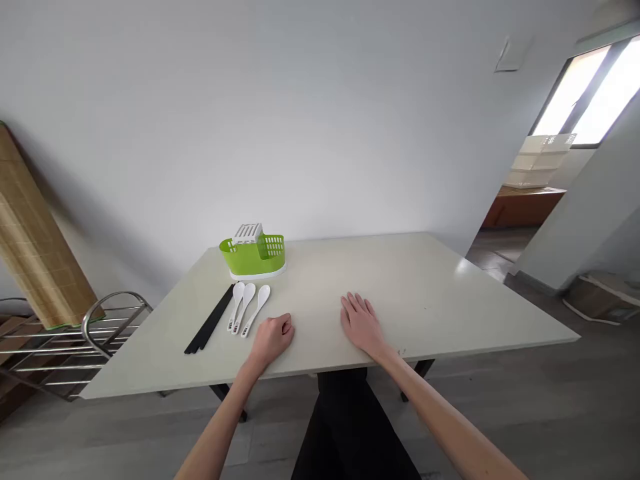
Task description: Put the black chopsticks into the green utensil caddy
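My left hand (273,339) rests on the table as a loose fist, fingers curled in, with nothing showing in it. Just left of it lie three white spoons (257,308), bowls pointing to the back. Beside the spoons is a bundle of black chopsticks (213,323), laid at a slant. Behind these stands a green utensil basket (247,260) with a white base and a white slotted piece on top. My right hand (363,325) lies flat, palm down, near the table's front edge, fingers stretched forward and touching only the tabletop.
The pale table (400,287) meets a white wall at the back. A metal rack (65,350) and a rolled bamboo mat (37,233) stand at the left. At the right are a window (585,90), clear stacked boxes (540,160) and a box (605,297) on the floor.
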